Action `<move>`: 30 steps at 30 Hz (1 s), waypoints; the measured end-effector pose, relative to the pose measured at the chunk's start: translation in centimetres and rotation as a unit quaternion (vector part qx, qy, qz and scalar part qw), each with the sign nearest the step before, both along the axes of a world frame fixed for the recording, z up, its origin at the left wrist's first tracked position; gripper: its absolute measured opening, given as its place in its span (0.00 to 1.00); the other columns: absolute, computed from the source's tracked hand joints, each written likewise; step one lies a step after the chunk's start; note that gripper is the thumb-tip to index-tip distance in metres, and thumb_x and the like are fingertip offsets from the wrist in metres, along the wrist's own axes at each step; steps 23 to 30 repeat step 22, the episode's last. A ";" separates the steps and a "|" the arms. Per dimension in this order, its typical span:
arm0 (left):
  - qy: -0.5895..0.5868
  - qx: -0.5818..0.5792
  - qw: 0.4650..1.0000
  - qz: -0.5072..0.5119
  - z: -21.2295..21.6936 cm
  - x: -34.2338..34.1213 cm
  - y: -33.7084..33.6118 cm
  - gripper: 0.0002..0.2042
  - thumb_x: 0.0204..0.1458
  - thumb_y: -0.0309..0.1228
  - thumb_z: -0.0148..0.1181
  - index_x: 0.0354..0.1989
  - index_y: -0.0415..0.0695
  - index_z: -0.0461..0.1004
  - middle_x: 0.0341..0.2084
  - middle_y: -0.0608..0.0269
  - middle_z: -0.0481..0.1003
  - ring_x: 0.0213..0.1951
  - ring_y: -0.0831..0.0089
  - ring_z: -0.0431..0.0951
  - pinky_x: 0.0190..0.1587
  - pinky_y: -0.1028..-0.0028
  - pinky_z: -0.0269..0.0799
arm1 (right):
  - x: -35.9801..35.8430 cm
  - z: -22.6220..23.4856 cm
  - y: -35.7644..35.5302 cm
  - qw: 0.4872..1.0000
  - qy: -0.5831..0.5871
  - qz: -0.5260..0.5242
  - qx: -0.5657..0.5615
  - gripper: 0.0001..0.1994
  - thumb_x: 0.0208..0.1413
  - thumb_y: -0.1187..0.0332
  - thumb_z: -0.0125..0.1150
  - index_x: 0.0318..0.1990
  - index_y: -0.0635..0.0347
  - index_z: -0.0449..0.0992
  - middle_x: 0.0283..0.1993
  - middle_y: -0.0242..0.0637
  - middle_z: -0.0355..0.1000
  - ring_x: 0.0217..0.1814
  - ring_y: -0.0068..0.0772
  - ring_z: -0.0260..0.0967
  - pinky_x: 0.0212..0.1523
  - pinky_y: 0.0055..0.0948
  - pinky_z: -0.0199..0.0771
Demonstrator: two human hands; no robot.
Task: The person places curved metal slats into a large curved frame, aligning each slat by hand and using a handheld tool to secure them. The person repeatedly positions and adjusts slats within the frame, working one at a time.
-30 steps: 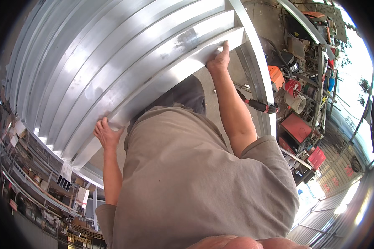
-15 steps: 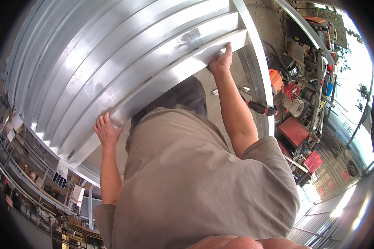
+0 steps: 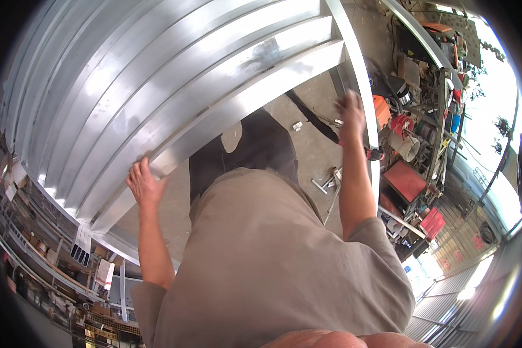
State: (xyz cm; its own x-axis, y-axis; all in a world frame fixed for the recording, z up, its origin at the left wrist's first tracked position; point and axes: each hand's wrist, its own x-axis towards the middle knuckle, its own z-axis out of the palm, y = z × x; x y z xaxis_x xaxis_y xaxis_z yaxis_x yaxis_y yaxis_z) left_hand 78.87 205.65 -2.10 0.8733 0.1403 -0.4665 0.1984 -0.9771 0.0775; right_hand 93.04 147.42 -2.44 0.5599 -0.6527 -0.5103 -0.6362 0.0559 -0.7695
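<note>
A large silver metal frame with parallel slats (image 3: 174,87) lies in front of me. My left hand (image 3: 147,182) grips the nearest slat (image 3: 232,113) close to its left end, fingers over the top edge and thumb on the near side. My right hand (image 3: 351,116), blurred by motion, is off that slat with its fingers partly apart. It is beside the frame's right side rail (image 3: 366,104) and appears to hold nothing. Just below it, a dark, long object with a red and black end (image 3: 375,153) reaches across to the rail.
Small metal pieces (image 3: 333,181) lie on the concrete floor (image 3: 307,159) by my legs. Beyond the right rail stand an orange case (image 3: 381,111), a red box (image 3: 405,181) and cluttered tools. Shelving with loose parts (image 3: 52,261) lines the left, beside several rectangular tubes (image 3: 81,246).
My right hand has let go of the near slat and moved right and toward me, to the side rail. My left hand stays on the slat. My body has shifted slightly, showing more floor.
</note>
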 end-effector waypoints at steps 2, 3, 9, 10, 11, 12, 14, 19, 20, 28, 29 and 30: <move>0.011 0.008 1.000 0.005 0.1 -0.2 -0.3 0.47 0.34 0.42 0.84 0.66 0.49 0.63 0.57 0.56 0.69 0.62 0.55 0.68 0.66 0.51 0.57 | -2.6 1.5 -7.8 0.985 -0.003 0.026 -0.168 0.23 0.68 0.55 0.61 0.59 0.65 0.76 0.50 0.42 0.79 0.50 0.37 0.77 0.52 0.36 0.77; 0.009 0.014 1.000 0.003 0.1 -0.2 -0.3 0.48 0.34 0.42 0.84 0.66 0.49 0.63 0.57 0.56 0.69 0.63 0.55 0.67 0.67 0.51 0.57 | -3.9 1.9 -11.9 0.962 -0.002 0.064 -0.265 0.22 0.68 0.55 0.60 0.56 0.66 0.78 0.48 0.41 0.81 0.50 0.38 0.78 0.52 0.35 0.76; 0.018 0.041 0.999 0.021 -0.4 -0.3 -1.1 0.49 0.34 0.40 0.84 0.67 0.45 0.61 0.60 0.52 0.67 0.65 0.51 0.65 0.70 0.50 0.56 | -11.5 -3.1 -32.0 0.908 0.389 0.037 -0.153 0.23 0.64 0.54 0.60 0.54 0.67 0.79 0.47 0.42 0.80 0.43 0.40 0.81 0.40 0.38 0.80; 0.023 0.045 0.998 0.023 -0.6 -0.2 -1.1 0.49 0.34 0.40 0.84 0.67 0.45 0.61 0.60 0.52 0.67 0.65 0.51 0.65 0.69 0.50 0.56 | -12.9 -4.2 -34.1 0.927 0.372 0.025 -0.024 0.23 0.64 0.53 0.60 0.54 0.67 0.79 0.47 0.43 0.80 0.42 0.39 0.81 0.38 0.39 0.81; 0.030 0.048 0.998 0.024 -0.6 -0.3 -1.1 0.49 0.34 0.40 0.84 0.67 0.45 0.61 0.59 0.51 0.67 0.65 0.51 0.65 0.69 0.50 0.57 | -14.0 -5.1 -36.0 0.927 0.369 0.002 0.068 0.23 0.65 0.53 0.60 0.54 0.66 0.79 0.47 0.44 0.80 0.40 0.39 0.82 0.36 0.40 0.81; 0.030 0.048 0.998 0.021 -0.6 -0.3 -1.2 0.50 0.34 0.39 0.84 0.67 0.44 0.60 0.59 0.50 0.67 0.65 0.49 0.65 0.69 0.50 0.58 | -14.5 -6.5 -37.2 0.908 0.396 -0.009 0.135 0.23 0.66 0.52 0.60 0.54 0.65 0.78 0.46 0.43 0.80 0.38 0.39 0.82 0.39 0.40 0.83; 0.028 0.057 0.998 0.023 -0.9 -0.2 -1.5 0.50 0.34 0.39 0.84 0.67 0.43 0.59 0.59 0.49 0.67 0.64 0.49 0.65 0.69 0.50 0.58 | -14.9 -8.1 -39.0 0.875 0.432 -0.017 0.217 0.19 0.68 0.50 0.57 0.44 0.58 0.82 0.42 0.39 0.83 0.38 0.38 0.83 0.45 0.43 0.85; 0.033 0.088 0.995 0.018 -1.3 -0.5 -1.6 0.49 0.35 0.34 0.82 0.67 0.42 0.58 0.59 0.48 0.66 0.64 0.46 0.65 0.69 0.50 0.58 | -15.2 -10.8 -40.7 0.842 0.446 0.060 0.297 0.21 0.69 0.54 0.54 0.58 0.58 0.79 0.50 0.37 0.83 0.48 0.35 0.82 0.52 0.37 0.82; 0.027 0.090 0.995 0.014 -1.5 -0.5 -1.6 0.49 0.35 0.33 0.82 0.67 0.42 0.58 0.59 0.48 0.66 0.64 0.46 0.65 0.69 0.50 0.58 | -15.3 -11.9 -40.9 0.842 0.443 0.067 0.300 0.21 0.69 0.54 0.54 0.59 0.58 0.79 0.50 0.37 0.83 0.48 0.35 0.82 0.52 0.36 0.82; 0.029 0.088 0.995 0.020 -1.7 -0.6 -1.5 0.48 0.35 0.32 0.81 0.67 0.42 0.58 0.59 0.48 0.66 0.65 0.46 0.65 0.70 0.50 0.58 | -16.3 -13.3 -41.7 0.841 0.441 0.070 0.305 0.21 0.68 0.54 0.55 0.59 0.58 0.79 0.49 0.37 0.83 0.48 0.35 0.82 0.52 0.36 0.82; 0.029 0.088 0.995 0.020 -1.7 -0.6 -1.5 0.48 0.35 0.32 0.81 0.67 0.42 0.58 0.59 0.48 0.66 0.65 0.46 0.65 0.70 0.50 0.58 | -16.3 -13.3 -41.7 0.841 0.441 0.070 0.305 0.21 0.68 0.54 0.55 0.59 0.58 0.79 0.49 0.37 0.83 0.48 0.35 0.82 0.52 0.36 0.82; 0.029 0.088 0.995 0.020 -1.7 -0.6 -1.5 0.48 0.35 0.32 0.81 0.67 0.42 0.58 0.59 0.48 0.66 0.65 0.46 0.65 0.70 0.50 0.58 | -16.3 -13.3 -41.7 0.841 0.441 0.070 0.305 0.21 0.68 0.54 0.55 0.59 0.58 0.79 0.49 0.37 0.83 0.48 0.35 0.82 0.52 0.36 0.82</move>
